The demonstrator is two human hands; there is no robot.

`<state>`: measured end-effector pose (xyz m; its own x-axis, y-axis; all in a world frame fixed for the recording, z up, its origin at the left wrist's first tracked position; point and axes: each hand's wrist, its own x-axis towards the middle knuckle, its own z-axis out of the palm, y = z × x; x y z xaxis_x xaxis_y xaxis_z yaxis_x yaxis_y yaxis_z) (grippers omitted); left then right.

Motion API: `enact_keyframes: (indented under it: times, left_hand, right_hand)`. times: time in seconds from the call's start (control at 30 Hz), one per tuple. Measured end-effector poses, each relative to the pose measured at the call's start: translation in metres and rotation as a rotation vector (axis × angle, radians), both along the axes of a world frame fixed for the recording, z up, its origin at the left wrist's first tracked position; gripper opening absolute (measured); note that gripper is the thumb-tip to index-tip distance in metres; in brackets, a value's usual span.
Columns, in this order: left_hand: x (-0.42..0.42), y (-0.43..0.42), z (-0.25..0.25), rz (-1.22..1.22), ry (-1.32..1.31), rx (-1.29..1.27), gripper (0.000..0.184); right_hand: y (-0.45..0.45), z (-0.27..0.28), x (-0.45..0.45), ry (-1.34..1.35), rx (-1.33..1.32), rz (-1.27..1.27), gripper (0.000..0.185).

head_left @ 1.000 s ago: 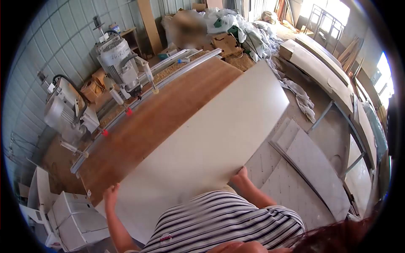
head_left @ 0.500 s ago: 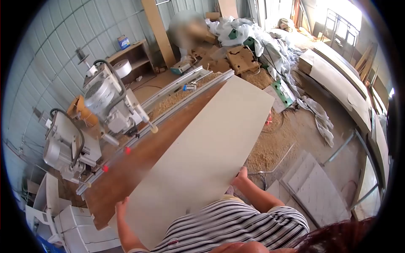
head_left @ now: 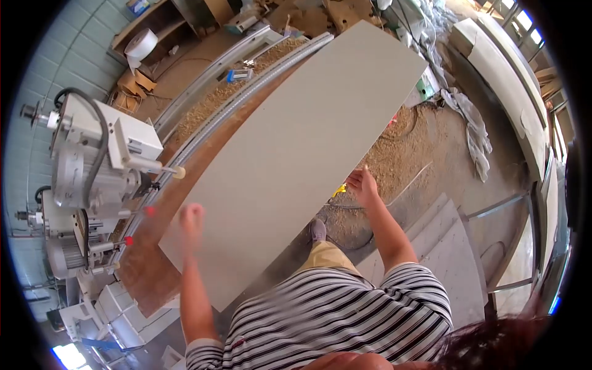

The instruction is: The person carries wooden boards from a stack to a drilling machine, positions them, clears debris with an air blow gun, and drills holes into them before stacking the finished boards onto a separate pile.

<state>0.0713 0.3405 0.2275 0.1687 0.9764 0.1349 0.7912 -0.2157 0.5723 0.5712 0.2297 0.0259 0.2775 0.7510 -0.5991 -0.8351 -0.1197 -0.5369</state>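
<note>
Wood chips (head_left: 401,154) litter the floor (head_left: 456,185) beyond my right fingers (head_left: 355,177), and a brown tabletop (head_left: 148,280) shows beside and below my left fingers (head_left: 192,211). Over it, between my two hands, lies a wide pale board (head_left: 296,135), its far end well ahead of both.

My left fingers look curled above the board's near left part, but they are blurred: I cannot tell whether they touch it or clamp anything. My right fingers are slightly apart, holding nothing, just beside its right edge; near them is a small yellow thing (head_left: 339,190) I cannot make out.

I judge that I am placing the board. Shifting it from here would call for fingers on opposite edges, the left ones clear of the motors (head_left: 92,179).

Ahead of my left fingers, a metal frame (head_left: 216,75) holds more chips between its bars, and a small blue thing (head_left: 239,74). Farther on, a white roll (head_left: 141,44) sits at an open cabinet (head_left: 137,26), inside or in front, I cannot tell.
</note>
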Motion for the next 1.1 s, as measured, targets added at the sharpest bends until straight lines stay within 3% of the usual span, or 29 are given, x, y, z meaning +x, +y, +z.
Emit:
enact_keyframes:
  times: [0.03,0.1,0.13,0.17,0.2,0.27,0.3,0.4,0.6,0.67,0.7,0.73,0.8,0.83,0.87,0.93,1.0,1.07,1.1]
  left_hand:
    - [0.015,-0.021,-0.013,-0.06,0.027,-0.069,0.018]
    - [0.024,-0.084,-0.041,-0.293,0.331,-0.015,0.032]
    - [0.026,-0.112,-0.046,-0.38,0.465,-0.072,0.042]
    - [0.021,-0.143,-0.056,-0.353,0.425,-0.113,0.046]
    - [0.016,-0.167,-0.065,-0.322,0.386,-0.15,0.051]
    - [0.013,-0.198,-0.051,-0.256,0.415,-0.259,0.054]
    - [0.01,-0.208,-0.045,-0.186,0.43,-0.35,0.058]
    - [-0.006,-0.222,-0.039,-0.104,0.39,-0.521,0.066]
    - [-0.009,-0.212,-0.034,-0.168,0.369,-0.537,0.075]
    - [-0.004,-0.214,-0.029,-0.178,0.399,-0.514,0.077]
    - [-0.003,-0.214,-0.026,-0.192,0.439,-0.487,0.08]
    - [-0.006,-0.215,-0.027,-0.173,0.433,-0.478,0.08]
    - [-0.016,-0.217,-0.032,-0.216,0.458,-0.441,0.082]
    - [-0.023,-0.22,-0.036,-0.213,0.42,-0.402,0.085]
    - [-0.026,-0.222,-0.036,-0.174,0.413,-0.391,0.085]
    - [-0.031,-0.222,-0.034,-0.228,0.391,-0.397,0.088]
    - [-0.036,-0.222,-0.027,-0.236,0.369,-0.415,0.088]
    - [-0.038,-0.231,-0.024,-0.248,0.34,-0.429,0.089]
    - [-0.037,-0.238,-0.024,-0.366,0.068,-0.497,0.086]
  right_hand:
    - [-0.009,-0.056,0.018,-0.136,-0.111,0.166,0.028]
    - [-0.018,-0.155,0.027,-0.251,-0.233,0.337,0.024]
    - [-0.022,-0.199,0.025,-0.738,-0.424,0.557,0.028]
    - [-0.027,-0.226,0.022,-1.232,-0.599,0.78,0.036]
    - [-0.024,-0.21,0.014,-1.214,-0.604,0.795,0.036]
    - [-0.01,-0.138,-0.01,-1.221,-0.633,0.75,0.054]
    - [-0.013,-0.156,-0.017,-1.425,-0.533,0.738,0.058]
    - [-0.005,-0.177,-0.024,-1.338,-0.556,0.86,0.057]
    - [-0.006,-0.114,-0.052,-1.272,-0.687,0.843,0.037]
    - [-0.01,-0.124,-0.058,-0.533,-0.551,0.436,0.028]
    - [-0.013,-0.126,-0.06,-0.442,-0.465,0.38,0.025]
    - [-0.021,-0.124,-0.06,-0.452,-0.45,0.394,0.025]
    - [-0.035,-0.096,-0.077,-1.087,-0.193,0.578,0.031]
    - [-0.037,-0.068,-0.093,-1.344,-0.13,0.641,0.034]
    - [-0.041,-0.004,-0.114,-1.462,-0.213,0.731,0.038]
    - [-0.071,0.04,-0.148,-1.442,0.0,0.814,0.027]
    - [-0.09,0.104,-0.187,-1.467,0.22,1.108,0.028]
    - [-0.112,0.133,-0.229,-1.385,0.56,1.226,0.032]
    - [-0.119,0.155,-0.255,-1.378,0.717,1.18,0.03]
